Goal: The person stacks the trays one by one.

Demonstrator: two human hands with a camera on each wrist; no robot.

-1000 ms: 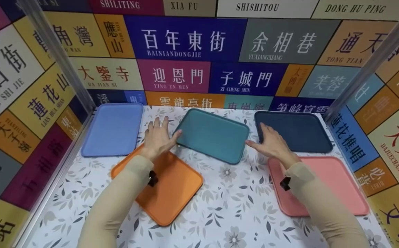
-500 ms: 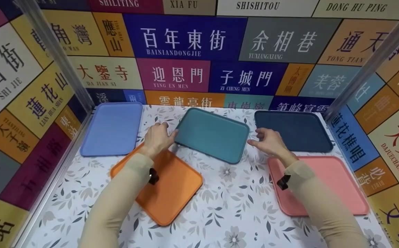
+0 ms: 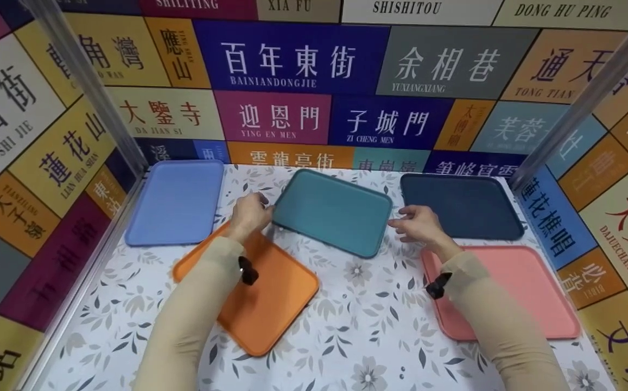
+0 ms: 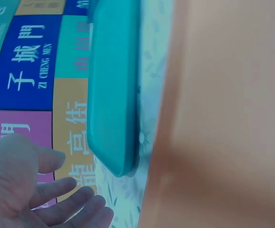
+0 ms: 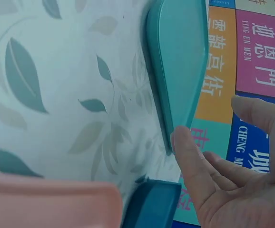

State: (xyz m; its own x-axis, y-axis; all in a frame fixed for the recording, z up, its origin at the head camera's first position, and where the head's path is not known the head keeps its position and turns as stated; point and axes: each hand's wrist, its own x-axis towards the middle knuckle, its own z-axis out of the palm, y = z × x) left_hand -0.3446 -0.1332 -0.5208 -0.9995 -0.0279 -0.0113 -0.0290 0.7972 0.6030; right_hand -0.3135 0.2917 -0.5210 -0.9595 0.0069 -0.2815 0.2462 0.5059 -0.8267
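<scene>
Now, the left hand [image 3: 249, 214] and right hand [image 3: 419, 222] are curving inward after being spread a second ago, their fingers [image 4: 66, 207] half open and gripping nothing, at opposite ends of the teal tray [image 3: 332, 213] lying mid-counter [image 3: 357, 320]; contact is unclear. Sleeves are partly covering the orange tray [image 3: 273, 293] and pink tray [image 3: 533, 288], while the blue tray [image 3: 175, 203] and navy tray [image 3: 463, 203] are flanking the teal one.

Both arms [image 3: 186, 315] forward, fingers [image 5: 191, 164] loose
</scene>
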